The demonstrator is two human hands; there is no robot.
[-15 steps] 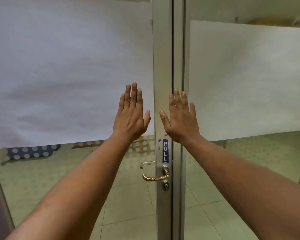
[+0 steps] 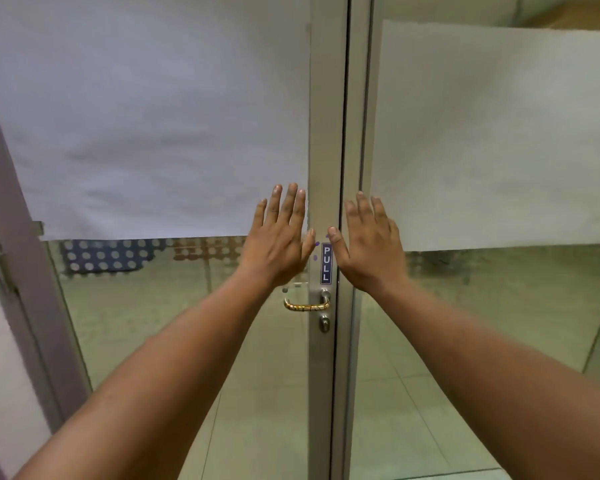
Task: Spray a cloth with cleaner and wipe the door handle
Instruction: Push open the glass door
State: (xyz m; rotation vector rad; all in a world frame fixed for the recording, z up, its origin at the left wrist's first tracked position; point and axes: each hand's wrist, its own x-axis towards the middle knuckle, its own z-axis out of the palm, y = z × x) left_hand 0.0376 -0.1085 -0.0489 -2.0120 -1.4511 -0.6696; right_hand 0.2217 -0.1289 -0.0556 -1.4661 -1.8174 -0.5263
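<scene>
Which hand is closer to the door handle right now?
Left. The left hand is just above the door handle; the right hand is up and right, past the frame.

Glass door point(image 2: 174, 341) w/ aluminium frame point(image 2: 326, 98); fixed glass panel point(image 2: 482, 341) to right. White paper sheets point(image 2: 153, 116) cover upper glass, both sides. Blue "PULL" sticker point(image 2: 326, 264) on frame. Pale tiled floor point(image 2: 413, 410) beyond. Dotted blue and brown mats point(image 2: 101, 256) behind glass, left.

You face a glass door point(image 2: 174, 341) with a frosted panel point(image 2: 146, 116) across its upper part. A blue PULL sign point(image 2: 326, 263) sits on the metal frame point(image 2: 328, 98), above a keyhole point(image 2: 324, 323). Pale floor tiles point(image 2: 413, 410) show through the glass.
</scene>
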